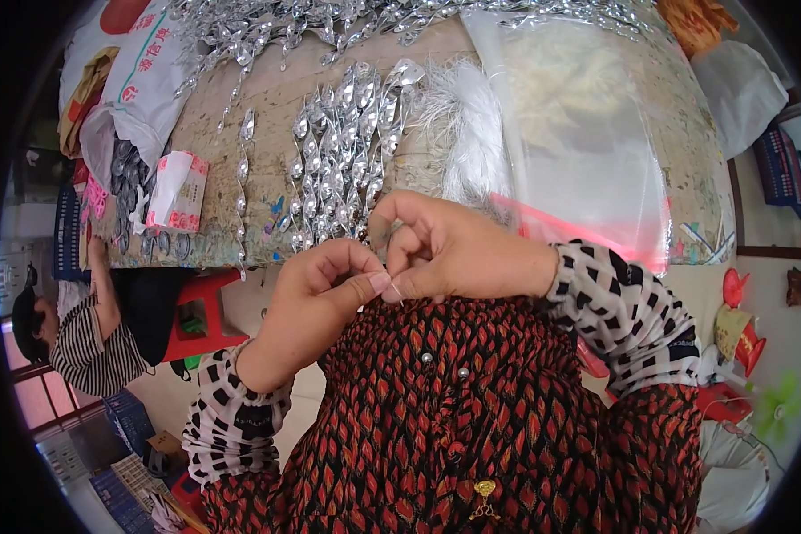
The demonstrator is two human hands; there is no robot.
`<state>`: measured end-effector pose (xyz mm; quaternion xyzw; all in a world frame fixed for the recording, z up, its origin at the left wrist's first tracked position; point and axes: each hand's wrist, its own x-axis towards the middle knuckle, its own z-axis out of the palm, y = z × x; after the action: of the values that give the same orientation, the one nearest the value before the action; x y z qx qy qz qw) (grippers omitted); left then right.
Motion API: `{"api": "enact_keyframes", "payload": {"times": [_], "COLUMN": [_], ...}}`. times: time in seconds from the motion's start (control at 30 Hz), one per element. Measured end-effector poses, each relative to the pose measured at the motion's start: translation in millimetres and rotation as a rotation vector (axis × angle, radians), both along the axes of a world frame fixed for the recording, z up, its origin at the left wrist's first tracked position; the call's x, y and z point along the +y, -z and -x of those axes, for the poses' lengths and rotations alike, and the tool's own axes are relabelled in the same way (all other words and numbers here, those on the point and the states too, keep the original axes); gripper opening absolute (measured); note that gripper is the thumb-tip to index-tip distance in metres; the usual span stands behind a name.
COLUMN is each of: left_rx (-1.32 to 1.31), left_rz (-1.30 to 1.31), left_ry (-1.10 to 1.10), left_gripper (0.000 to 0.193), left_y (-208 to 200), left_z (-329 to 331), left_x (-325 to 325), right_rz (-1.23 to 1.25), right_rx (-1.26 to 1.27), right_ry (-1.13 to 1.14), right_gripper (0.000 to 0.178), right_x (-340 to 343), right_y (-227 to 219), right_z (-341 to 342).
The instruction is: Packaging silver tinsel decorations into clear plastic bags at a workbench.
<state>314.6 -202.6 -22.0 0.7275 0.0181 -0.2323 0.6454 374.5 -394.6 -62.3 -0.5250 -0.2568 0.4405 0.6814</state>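
Observation:
Just in front of my body, at the table's near edge, my left hand (316,289) and my right hand (458,254) meet fingertip to fingertip. Both are closed in a pinch on a thin white thread (396,291), of which only a short end shows. Silver twisted spiral ornaments (343,151) lie in strands on the table beyond my hands. A single strand (242,191) hangs over the edge to the left. A bundle of white threads (473,133) rests just past my right hand. Whether the held thread joins an ornament is hidden by my fingers.
Clear plastic bags (587,133) with a pink strip lie on the right of the worn table (258,67). More silver ornaments (329,18) pile along the far side. A tissue box (178,191) and white sack (138,80) stand left, near another person (93,338).

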Motion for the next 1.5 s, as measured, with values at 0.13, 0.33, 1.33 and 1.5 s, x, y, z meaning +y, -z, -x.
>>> {"api": "enact_keyframes", "payload": {"times": [0.13,0.33,1.33,1.5], "left_rx": [0.2,0.417,-0.502,-1.241], "left_rz": [0.169,0.302,-0.712,-1.259], "left_ry": [-0.184,-0.204,-0.679,-0.547], "left_gripper": [0.004,0.007,0.038,0.034], "left_y": [2,16,135,135], "left_z": [-2,7,-206,-194], "left_x": [7,24,208,184], "right_rz": [-0.007,0.218,0.337,0.369], "right_rx": [-0.12,-0.832,-0.452,-0.539], "right_ry": [0.447,1.086,0.455,0.511], "right_gripper": [0.036,0.041,0.012,0.013], "right_x": [-3,-58,-30,-39], "right_y": [-9,13,9,14], "right_z": [-2,-69,9,8]}}
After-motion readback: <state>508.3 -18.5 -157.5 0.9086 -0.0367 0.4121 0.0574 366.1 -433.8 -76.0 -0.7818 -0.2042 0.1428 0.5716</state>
